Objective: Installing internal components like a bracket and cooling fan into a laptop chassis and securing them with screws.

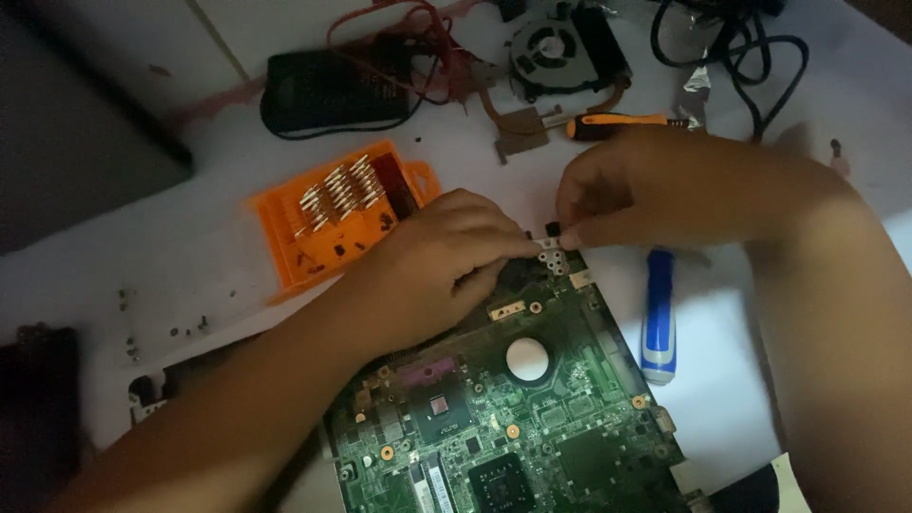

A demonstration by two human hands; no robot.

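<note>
One green circuit board (532,408) lies on the white table (190,256), filling the 6 o'clock part of the view. At its 12 o'clock edge both hands meet on one small silver bracket (551,249) — the left hand (446,261) curled over the board, the right hand (627,195) pinching the bracket. A slip here could bend it or scratch nearby parts. Outward: one blue-handled screwdriver (658,318) at 3 o'clock, one orange-handled screwdriver (617,123), one orange bit case (332,214) at 10 o'clock, one fan (560,47) at 12 o'clock — loose screws could easily scatter.
</note>
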